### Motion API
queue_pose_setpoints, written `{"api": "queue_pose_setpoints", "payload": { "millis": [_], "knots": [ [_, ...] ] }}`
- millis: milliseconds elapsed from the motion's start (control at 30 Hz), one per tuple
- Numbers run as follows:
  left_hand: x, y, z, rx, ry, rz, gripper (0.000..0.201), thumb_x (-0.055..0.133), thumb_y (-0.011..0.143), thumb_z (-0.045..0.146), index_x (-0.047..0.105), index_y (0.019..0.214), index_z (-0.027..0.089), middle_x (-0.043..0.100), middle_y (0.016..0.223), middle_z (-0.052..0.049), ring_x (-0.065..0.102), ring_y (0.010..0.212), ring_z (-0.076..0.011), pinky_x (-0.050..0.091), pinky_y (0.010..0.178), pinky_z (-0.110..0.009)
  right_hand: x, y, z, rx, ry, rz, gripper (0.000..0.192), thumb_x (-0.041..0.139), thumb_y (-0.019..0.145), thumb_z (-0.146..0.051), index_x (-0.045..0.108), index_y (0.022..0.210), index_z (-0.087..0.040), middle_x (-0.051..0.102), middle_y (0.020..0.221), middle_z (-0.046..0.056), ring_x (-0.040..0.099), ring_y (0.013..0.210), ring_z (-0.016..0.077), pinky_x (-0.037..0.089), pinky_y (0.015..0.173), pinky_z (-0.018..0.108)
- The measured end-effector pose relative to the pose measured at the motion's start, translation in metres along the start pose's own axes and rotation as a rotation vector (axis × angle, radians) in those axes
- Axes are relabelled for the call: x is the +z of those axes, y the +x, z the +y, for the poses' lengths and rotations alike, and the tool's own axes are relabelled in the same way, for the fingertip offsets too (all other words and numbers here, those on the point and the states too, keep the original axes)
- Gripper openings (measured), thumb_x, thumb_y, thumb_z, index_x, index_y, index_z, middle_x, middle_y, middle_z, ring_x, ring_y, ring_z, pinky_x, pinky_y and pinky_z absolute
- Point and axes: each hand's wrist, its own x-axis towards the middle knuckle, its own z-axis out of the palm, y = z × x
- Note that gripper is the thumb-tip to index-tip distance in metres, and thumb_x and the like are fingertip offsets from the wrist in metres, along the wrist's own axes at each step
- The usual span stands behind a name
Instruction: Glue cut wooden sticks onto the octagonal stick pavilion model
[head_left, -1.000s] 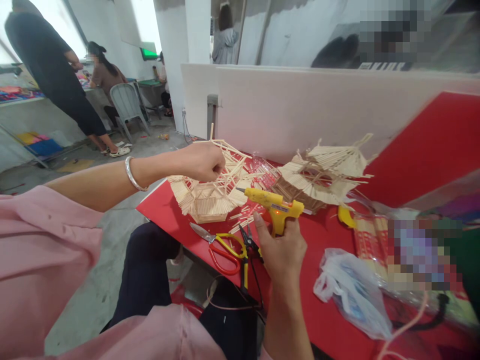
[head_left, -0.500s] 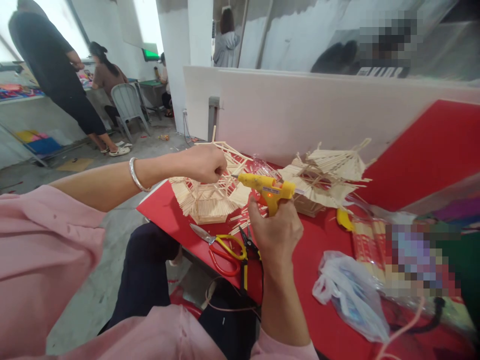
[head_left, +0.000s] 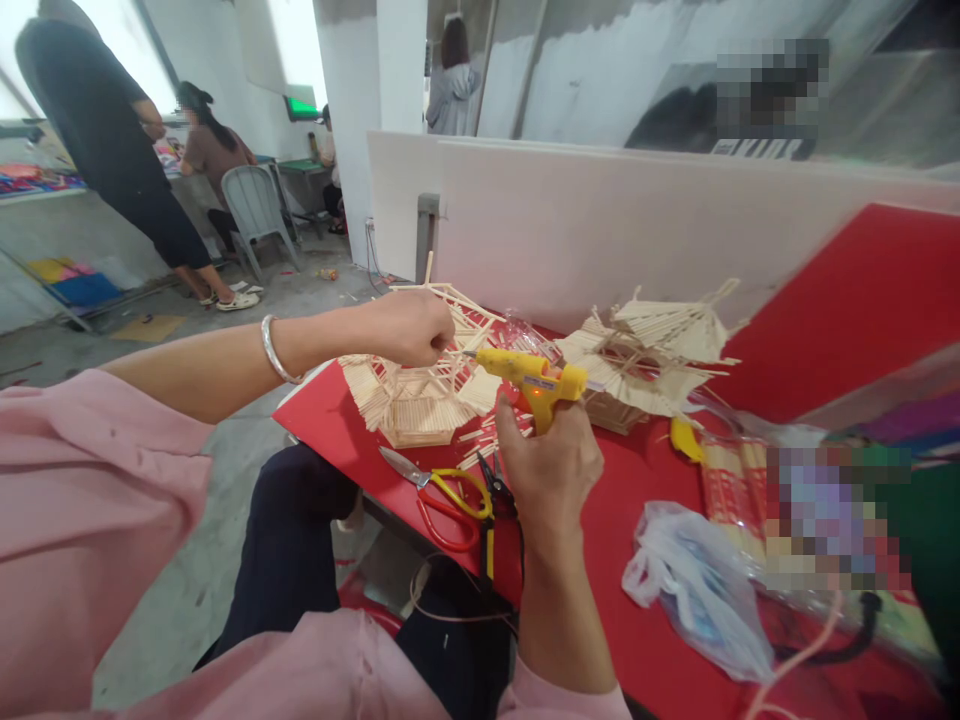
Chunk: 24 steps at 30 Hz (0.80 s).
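My left hand (head_left: pixel 409 326) is closed on the top of a pale stick model (head_left: pixel 420 395) that stands on the red table (head_left: pixel 637 640). My right hand (head_left: pixel 551 465) grips a yellow glue gun (head_left: pixel 534 376), its nozzle pointing left and almost touching the sticks beside my left fingers. A small orange light glows on the gun's body. A second stick model (head_left: pixel 652 345) with a wide slatted roof stands just behind the gun.
Yellow-and-red scissors (head_left: pixel 439 490) and black pliers (head_left: pixel 499 485) lie near the table's front edge. A crumpled plastic bag (head_left: pixel 701 590) and a packet of sticks (head_left: pixel 739 490) lie right. A white partition (head_left: pixel 600 215) backs the table. Other people and a grey chair (head_left: pixel 251 205) are far left.
My right hand lifted the glue gun up and to the left, bringing its nozzle to the stick model by my left hand. My left hand stayed on the model.
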Motion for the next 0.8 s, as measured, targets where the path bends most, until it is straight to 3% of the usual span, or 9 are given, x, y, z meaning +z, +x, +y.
{"api": "queue_pose_setpoints", "payload": {
  "millis": [200,333,500,600,667,733,800],
  "knots": [
    [0.000,-0.002,0.000,-0.004,-0.007,-0.003,0.014,0.054,0.067,0.011,0.066,0.062,0.015,0.063,0.061,-0.005,0.036,0.055,-0.0112,0.024,0.058,-0.032,-0.007,0.001,0.000,0.056,0.046,-0.011,0.045,0.053,0.081,-0.058,0.062,0.094,-0.016,0.065,0.080,0.009,0.058,0.069,0.0206,0.040,0.061,0.031],
    [0.000,-0.005,0.002,0.008,-0.027,-0.010,0.014,0.054,0.070,0.012,0.063,0.059,0.015,0.061,0.059,-0.004,0.035,0.053,-0.0104,0.023,0.058,-0.033,-0.023,0.000,0.011,0.183,0.109,-0.096,0.049,0.057,0.073,-0.063,0.061,0.093,-0.018,0.062,0.074,0.006,0.056,0.066,0.0209,0.042,0.064,0.033],
    [0.005,-0.009,-0.004,0.068,-0.064,0.067,0.018,0.055,0.075,0.016,0.062,0.059,0.016,0.059,0.056,-0.001,0.039,0.052,-0.0100,0.025,0.057,-0.030,-0.035,-0.012,0.069,0.430,0.039,-0.253,0.057,0.062,0.060,-0.077,0.055,0.077,-0.024,0.054,0.058,0.000,0.048,0.054,0.0195,0.040,0.057,0.033],
    [0.011,-0.013,-0.011,0.145,-0.087,0.139,0.017,0.055,0.081,0.023,0.068,0.071,0.017,0.065,0.066,-0.001,0.049,0.060,-0.0105,0.030,0.060,-0.026,-0.030,-0.030,0.121,0.466,-0.112,-0.389,0.055,0.065,0.058,-0.075,0.056,0.073,-0.023,0.053,0.057,0.000,0.046,0.053,0.0195,0.039,0.056,0.033],
    [0.014,-0.016,-0.014,0.163,-0.086,0.170,0.019,0.055,0.085,0.027,0.070,0.080,0.018,0.067,0.072,-0.001,0.053,0.063,-0.0104,0.033,0.062,-0.024,-0.029,-0.044,0.147,0.440,-0.229,-0.493,0.048,0.063,0.066,-0.068,0.061,0.075,-0.020,0.054,0.056,0.002,0.049,0.055,0.0210,0.040,0.056,0.034],
    [0.017,-0.019,-0.015,0.156,-0.080,0.190,0.021,0.054,0.087,0.029,0.072,0.088,0.018,0.069,0.076,-0.001,0.056,0.066,-0.0105,0.035,0.064,-0.023,-0.031,-0.058,0.156,0.409,-0.327,-0.519,0.044,0.059,0.075,-0.058,0.066,0.083,-0.015,0.062,0.067,0.009,0.056,0.064,0.0253,0.043,0.062,0.037],
    [0.019,-0.024,-0.013,0.155,-0.072,0.225,0.023,0.053,0.089,0.030,0.072,0.096,0.019,0.071,0.081,-0.002,0.059,0.070,-0.0109,0.037,0.066,-0.023,-0.033,-0.071,0.144,0.329,-0.401,-0.422,0.046,0.055,0.082,-0.048,0.068,0.101,-0.009,0.067,0.094,0.021,0.061,0.083,0.0322,0.045,0.071,0.044]
  ]
}}
